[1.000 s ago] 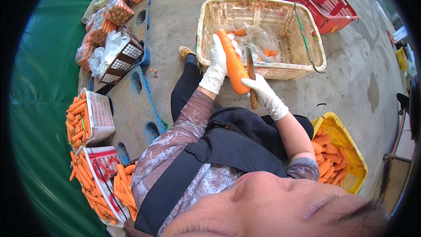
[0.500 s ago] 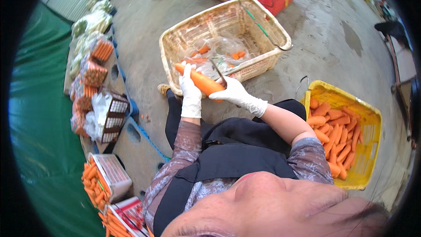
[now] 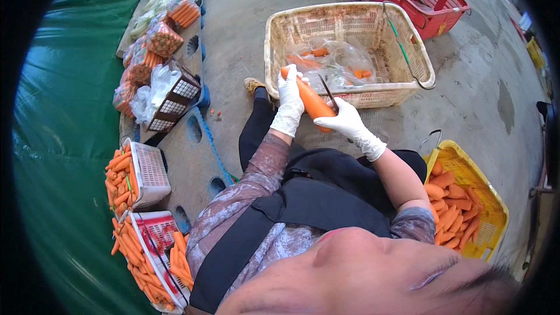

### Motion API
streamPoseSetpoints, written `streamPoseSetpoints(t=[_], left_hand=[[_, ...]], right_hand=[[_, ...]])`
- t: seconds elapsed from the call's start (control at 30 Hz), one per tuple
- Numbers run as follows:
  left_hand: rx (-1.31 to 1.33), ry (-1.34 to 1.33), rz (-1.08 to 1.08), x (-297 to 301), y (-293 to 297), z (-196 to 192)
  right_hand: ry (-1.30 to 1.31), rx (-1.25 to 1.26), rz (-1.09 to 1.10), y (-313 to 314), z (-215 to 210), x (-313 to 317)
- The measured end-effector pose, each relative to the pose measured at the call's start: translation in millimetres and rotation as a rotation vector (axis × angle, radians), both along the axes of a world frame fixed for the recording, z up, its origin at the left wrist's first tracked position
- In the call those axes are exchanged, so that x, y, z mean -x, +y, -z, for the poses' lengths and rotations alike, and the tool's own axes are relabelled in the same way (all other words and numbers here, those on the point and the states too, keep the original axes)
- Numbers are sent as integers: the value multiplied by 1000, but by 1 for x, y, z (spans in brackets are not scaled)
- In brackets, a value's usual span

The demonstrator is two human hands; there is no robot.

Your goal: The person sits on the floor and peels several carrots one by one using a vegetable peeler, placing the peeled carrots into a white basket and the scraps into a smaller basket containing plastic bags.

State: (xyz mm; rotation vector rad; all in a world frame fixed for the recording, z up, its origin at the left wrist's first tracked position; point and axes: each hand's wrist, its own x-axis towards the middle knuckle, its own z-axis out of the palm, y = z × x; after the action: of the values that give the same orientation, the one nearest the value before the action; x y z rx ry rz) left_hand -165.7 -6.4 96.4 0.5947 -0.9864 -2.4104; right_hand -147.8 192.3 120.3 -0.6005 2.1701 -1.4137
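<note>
A large orange carrot lies slanted between my gloved hands. My left hand is wrapped round its upper end. My right hand grips a knife whose dark, narrow blade points up and away; its handle is hidden in the palm. The right thumb also presses along the carrot's lower end. Just beyond my hands stands a dirty cream plastic basket, with clear plastic bags and carrot pieces inside.
A yellow basket of carrots stands at my right, and a red basket at the back. On the left, a pallet bears bagged carrots and a brown crate. White baskets with carrots stand near lower left.
The view has turned, so the surroundings sit differently in the picture. My left hand still grips the carrot, and the knife stays in my right hand.
</note>
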Motion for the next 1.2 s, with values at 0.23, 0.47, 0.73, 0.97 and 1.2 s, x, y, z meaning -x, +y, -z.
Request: streamPoseSetpoints(t=[0.23,0.47,0.73,0.97,1.2], left_hand=[[279,-5,374,-24,-27,-2],[605,-84,454,-56,84,-70],[621,-81,559,-63,143,-100],[141,-14,580,-10,106,-40],[-313,-90,612,-60,92,21]], right_hand=[[253,34,-64,2,-19,-5],[222,178,424,26,15,-44],[163,546,598,58,40,-33],[-183,486,587,34,17,-33],[-298,415,481,24,26,-55]])
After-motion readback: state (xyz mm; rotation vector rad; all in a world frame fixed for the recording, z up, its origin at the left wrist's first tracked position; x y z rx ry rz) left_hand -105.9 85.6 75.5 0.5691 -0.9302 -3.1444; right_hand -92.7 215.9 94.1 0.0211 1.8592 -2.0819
